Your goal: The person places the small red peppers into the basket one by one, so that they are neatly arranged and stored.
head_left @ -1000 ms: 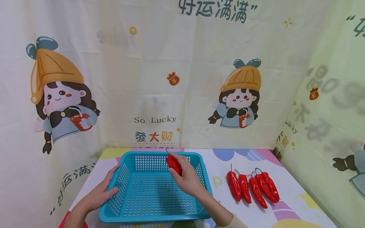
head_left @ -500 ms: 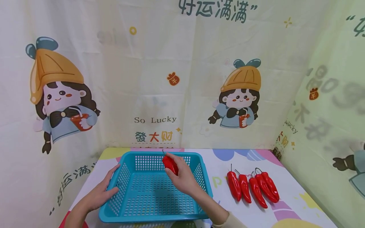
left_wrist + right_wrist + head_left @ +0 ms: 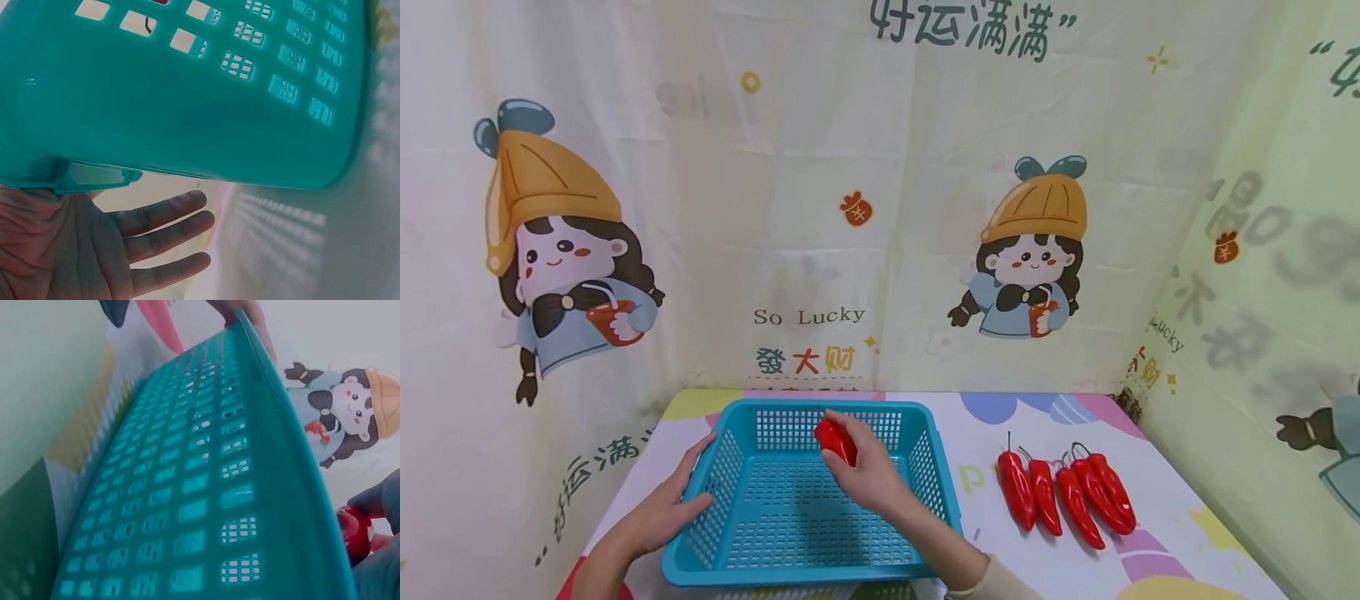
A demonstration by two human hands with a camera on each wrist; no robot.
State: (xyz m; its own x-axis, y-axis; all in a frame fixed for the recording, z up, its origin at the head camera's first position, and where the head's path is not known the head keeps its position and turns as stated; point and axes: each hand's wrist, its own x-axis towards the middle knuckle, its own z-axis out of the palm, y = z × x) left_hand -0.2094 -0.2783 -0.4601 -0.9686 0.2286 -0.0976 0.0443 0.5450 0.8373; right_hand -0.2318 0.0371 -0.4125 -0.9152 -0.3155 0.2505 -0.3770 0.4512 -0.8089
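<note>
A glossy red chili pepper [image 3: 836,442] is held in my right hand [image 3: 877,482], thumb on its near side and fingers over its far side. Both are over the turquoise perforated basket [image 3: 775,575], toward its back wall. The right wrist view catches the same pepper [image 3: 354,536] beyond the basket wall [image 3: 187,481]. My left hand [image 3: 662,510] rests at the basket's left rim with its thumb over the edge. In the left wrist view, straight, spread fingers [image 3: 169,237] lie below the basket's outer wall, and the thumb is hidden.
Several more red chili peppers [image 3: 1079,510] lie side by side with stems toward the back, to the right of the basket. The colourfully printed tabletop [image 3: 955,417] meets a printed cream curtain [image 3: 917,333] at the back and both sides.
My right hand has moved left and slightly down over the basket with the chili pepper in its grip. The left hand and the other peppers have stayed put.
</note>
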